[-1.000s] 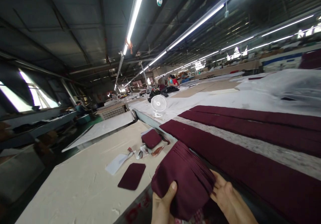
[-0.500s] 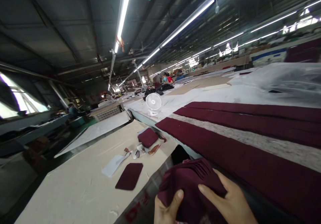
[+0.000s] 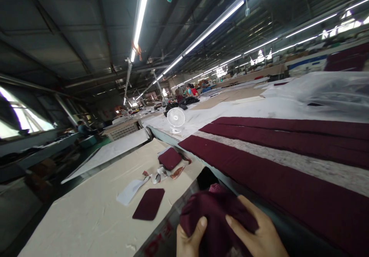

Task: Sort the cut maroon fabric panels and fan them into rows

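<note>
A bunched stack of maroon fabric pieces (image 3: 215,214) is held between both hands at the bottom of the head view. My left hand (image 3: 190,237) grips its left side, thumb laid on top. On the right side my right hand (image 3: 255,226) grips the same fabric, thumb also over the top. The fingers beneath the cloth are hidden. Left of the hands, a flat maroon fabric piece (image 3: 149,204) lies on the cream table (image 3: 86,211). A small maroon stack (image 3: 170,158) sits farther back there.
White paper (image 3: 129,191) and a crumpled strip (image 3: 158,175) lie on the cream table. Long maroon fabric strips (image 3: 259,164) cover the right-hand table. A white fan (image 3: 176,117) stands near its corner. Clear plastic sheeting (image 3: 328,92) lies farther right. A person in red (image 3: 193,91) is far back.
Both hands have moved slightly left with the fabric. The fanned folds along its top edge have closed into a rounder, smoother bunch. The pieces on the cream table stay where they were.
</note>
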A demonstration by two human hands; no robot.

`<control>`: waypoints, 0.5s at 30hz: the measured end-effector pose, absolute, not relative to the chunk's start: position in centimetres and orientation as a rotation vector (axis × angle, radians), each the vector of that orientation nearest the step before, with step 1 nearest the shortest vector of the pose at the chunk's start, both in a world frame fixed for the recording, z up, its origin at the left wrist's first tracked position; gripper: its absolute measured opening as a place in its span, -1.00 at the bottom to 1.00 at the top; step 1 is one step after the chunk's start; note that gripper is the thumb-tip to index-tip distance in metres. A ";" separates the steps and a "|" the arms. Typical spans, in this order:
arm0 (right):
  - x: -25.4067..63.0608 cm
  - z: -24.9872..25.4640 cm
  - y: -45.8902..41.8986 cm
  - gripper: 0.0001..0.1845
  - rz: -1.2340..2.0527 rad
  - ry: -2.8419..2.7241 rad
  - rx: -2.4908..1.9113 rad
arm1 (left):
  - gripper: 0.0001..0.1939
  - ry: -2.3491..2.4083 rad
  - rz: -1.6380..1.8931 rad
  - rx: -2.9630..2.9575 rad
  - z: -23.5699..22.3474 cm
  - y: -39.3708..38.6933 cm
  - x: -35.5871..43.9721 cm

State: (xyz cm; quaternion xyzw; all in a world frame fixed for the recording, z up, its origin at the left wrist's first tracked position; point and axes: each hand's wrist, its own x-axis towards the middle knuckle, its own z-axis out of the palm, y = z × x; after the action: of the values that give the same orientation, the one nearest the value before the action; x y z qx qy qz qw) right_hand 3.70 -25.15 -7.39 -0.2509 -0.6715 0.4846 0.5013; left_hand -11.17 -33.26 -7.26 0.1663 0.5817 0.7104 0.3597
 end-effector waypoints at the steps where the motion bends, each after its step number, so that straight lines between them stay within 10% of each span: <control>1: 3.7 -7.4 -25.3 -0.82 0.927 -1.698 -0.520 | -0.51 1.470 1.840 0.418 -7.2 -33.2 -10.9; 6: 3.8 -6.8 -25.4 -0.90 1.049 -1.522 -0.592 | -0.66 1.536 1.837 0.370 -7.1 -32.8 -10.0; 10: 3.6 -7.5 -24.5 -0.29 1.783 -1.049 -0.593 | -0.46 1.300 1.977 0.104 -5.9 -32.4 -10.4; 15: 2.6 -9.0 -23.9 0.02 1.762 -1.388 -0.416 | -0.35 1.189 2.031 -0.073 -3.7 -31.9 -10.6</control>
State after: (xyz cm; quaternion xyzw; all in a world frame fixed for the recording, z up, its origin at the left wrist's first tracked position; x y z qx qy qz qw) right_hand 2.55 -23.94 -9.05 -0.1659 -0.5531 0.7021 0.4168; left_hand -10.65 -31.89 -3.75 -0.0288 0.4663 0.7966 0.3836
